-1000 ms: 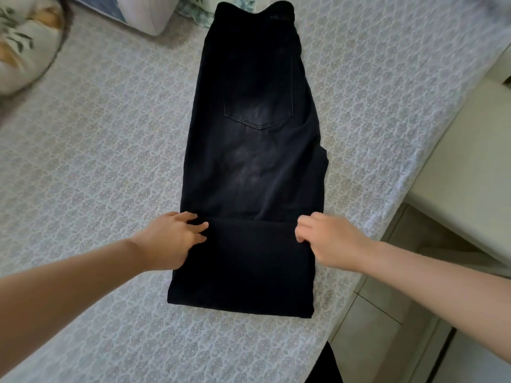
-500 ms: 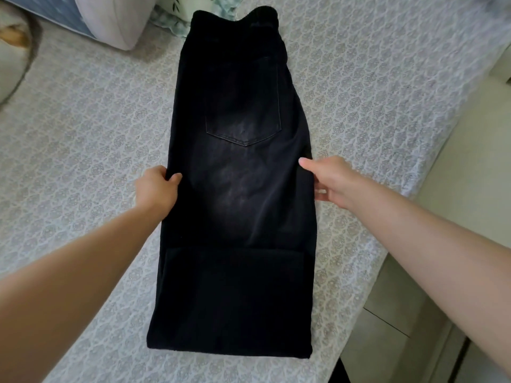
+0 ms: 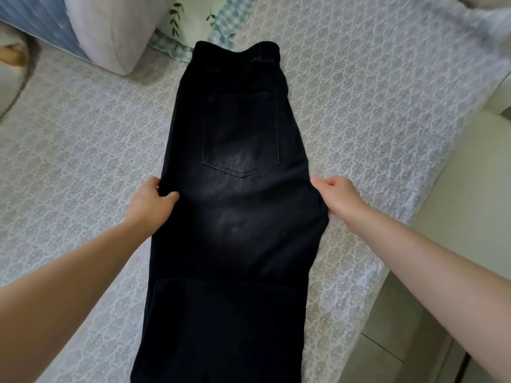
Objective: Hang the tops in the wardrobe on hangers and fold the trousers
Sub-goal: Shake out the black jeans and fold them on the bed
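A pair of black trousers [image 3: 235, 205] lies lengthwise on the bed, waistband at the far end, back pocket facing up, and the leg ends folded up over the near part. My left hand [image 3: 150, 201] grips the trousers' left edge just below the pocket, thumb on top of the cloth. My right hand [image 3: 338, 196] holds the right edge at the same height, its fingers curled at the seam; the fingertips are hidden under the fabric.
The bed [image 3: 83, 150] has a pale patterned cover. A blue and white pillow [image 3: 91, 31] and a green checked cloth [image 3: 193, 26] lie at the far end. The bed's right edge drops to a cream cabinet [image 3: 467, 194] and tiled floor [image 3: 392, 352].
Both hands left the folded leg ends and moved up the trousers' sides to just below the pocket, where they now grip the edges. The view moved closer.
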Demonstrator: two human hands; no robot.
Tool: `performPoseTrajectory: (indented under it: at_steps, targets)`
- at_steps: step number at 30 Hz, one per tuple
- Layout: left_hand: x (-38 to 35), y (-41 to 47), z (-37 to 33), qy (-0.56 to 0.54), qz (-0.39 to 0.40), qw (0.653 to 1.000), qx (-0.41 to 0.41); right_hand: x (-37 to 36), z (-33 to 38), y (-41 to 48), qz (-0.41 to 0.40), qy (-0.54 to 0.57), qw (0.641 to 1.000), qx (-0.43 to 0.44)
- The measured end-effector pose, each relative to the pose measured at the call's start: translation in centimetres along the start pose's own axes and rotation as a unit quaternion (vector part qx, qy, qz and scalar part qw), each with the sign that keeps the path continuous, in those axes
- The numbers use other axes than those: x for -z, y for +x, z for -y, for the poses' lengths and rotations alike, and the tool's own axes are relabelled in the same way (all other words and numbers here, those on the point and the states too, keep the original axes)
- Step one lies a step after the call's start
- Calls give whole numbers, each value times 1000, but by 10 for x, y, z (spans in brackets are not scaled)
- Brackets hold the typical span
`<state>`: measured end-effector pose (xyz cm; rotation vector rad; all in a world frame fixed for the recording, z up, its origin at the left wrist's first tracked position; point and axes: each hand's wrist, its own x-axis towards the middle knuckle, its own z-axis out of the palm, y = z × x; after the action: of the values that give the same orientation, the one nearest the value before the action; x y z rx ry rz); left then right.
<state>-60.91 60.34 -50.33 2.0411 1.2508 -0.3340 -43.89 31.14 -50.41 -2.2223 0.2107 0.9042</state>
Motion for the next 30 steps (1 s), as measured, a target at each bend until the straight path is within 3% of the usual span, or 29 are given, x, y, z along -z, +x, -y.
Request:
performPoseTrajectory:
  at_steps: [6,9,12,16,22,30]
  targets:
    - [1,30,-44,-73,-28,996,-49,-16,45,32,60,-34,995,79]
    - [-5,42,-56,-89,-44,993,-59,-17,55,45,22,-27,991,132]
    - [-13,48,-59,-80,-80,993,-34,-20,54,59,-10,-27,997,75]
    - [-10,55,-68,-96,-83,992,-3,-12,82,77,41,-42,998,-11]
    - [8,93,-115,-208,-20,977,-31,11,141,118,91,-4,992,90]
    - [6,148,-175,-237,-56,969,-32,-6,207,169,58,-1,985,164]
